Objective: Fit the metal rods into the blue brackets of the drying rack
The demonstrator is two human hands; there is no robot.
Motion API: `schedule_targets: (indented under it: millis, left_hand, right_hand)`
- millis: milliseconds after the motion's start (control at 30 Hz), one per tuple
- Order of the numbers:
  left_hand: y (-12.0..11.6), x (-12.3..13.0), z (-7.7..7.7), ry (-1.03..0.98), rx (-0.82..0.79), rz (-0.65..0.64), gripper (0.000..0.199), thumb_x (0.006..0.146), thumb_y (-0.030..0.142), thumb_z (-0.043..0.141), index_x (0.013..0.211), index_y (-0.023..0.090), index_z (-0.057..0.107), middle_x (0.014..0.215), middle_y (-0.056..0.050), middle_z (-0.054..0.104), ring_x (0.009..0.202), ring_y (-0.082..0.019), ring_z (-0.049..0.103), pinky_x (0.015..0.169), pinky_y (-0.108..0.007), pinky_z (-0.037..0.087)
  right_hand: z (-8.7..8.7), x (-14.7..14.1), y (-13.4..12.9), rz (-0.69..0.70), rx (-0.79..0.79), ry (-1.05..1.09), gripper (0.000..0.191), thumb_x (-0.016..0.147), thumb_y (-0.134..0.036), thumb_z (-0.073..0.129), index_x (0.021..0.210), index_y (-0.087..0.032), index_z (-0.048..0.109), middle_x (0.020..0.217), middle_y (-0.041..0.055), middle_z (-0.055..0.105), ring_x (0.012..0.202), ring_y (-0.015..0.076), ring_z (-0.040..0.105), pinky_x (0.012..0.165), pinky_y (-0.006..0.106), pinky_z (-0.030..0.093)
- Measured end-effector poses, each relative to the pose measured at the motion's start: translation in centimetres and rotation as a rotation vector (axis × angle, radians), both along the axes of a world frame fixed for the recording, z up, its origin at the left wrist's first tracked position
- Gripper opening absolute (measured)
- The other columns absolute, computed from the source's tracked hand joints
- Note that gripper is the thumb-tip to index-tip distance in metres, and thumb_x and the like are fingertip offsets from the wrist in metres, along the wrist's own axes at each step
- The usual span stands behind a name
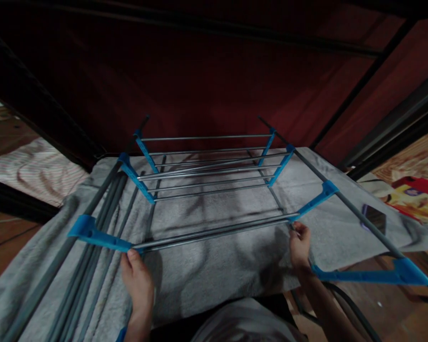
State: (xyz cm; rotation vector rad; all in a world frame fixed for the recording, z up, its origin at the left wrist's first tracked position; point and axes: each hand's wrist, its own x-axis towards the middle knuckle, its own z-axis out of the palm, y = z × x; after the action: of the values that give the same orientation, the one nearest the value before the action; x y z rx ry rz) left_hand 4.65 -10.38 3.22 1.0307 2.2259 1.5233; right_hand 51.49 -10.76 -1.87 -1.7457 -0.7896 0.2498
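A partly assembled rack of grey metal tubes and blue plastic brackets stands across a grey cloth. Near the front left, my left hand is closed around the inner end of a blue bracket, the thumb on top. My right hand pinches at the inner end of the opposite blue bracket; its fingertips partly hide what they grip. Between the two hands runs a close pair of thin grey tubes. Farther back, several more tubes span other blue brackets. Another bracket sits at the front right.
Several loose grey tubes lie on the cloth at left. A phone rests on the grey cloth at right, near a red and yellow package. Behind the rack rises a dark red panel. A striped cloth lies at far left.
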Motion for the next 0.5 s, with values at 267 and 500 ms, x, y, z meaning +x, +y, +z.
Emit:
schedule_targets:
  millis: [267,500]
  left_hand:
    - [-2.6,2.6,0.0,0.196,0.260,0.026,0.036,0.092,0.043,0.058,0.115,0.015,0.058,0.113,-0.011,0.058,0.111,-0.027,0.056,0.104,-0.048,0.044]
    - [2.4,5.1,6.0,0.163,0.379,-0.145,0.039,0.094,0.035,0.058,0.129,0.019,0.055,0.132,-0.014,0.055,0.125,-0.026,0.054,0.105,-0.043,0.047]
  right_hand:
    - [9.8,-8.8,2.7,0.421,0.253,-0.259,0.018,0.092,-0.026,0.049,0.099,-0.024,0.065,0.100,0.0068,0.064,0.098,0.0239,0.061,0.091,0.041,0.049]
    - [15.6,-15.9,12.2,0.778,0.348,-0.663,0.037,0.095,-0.013,0.041,0.118,-0.025,0.067,0.125,0.0090,0.064,0.122,0.0250,0.056,0.107,0.047,0.043]
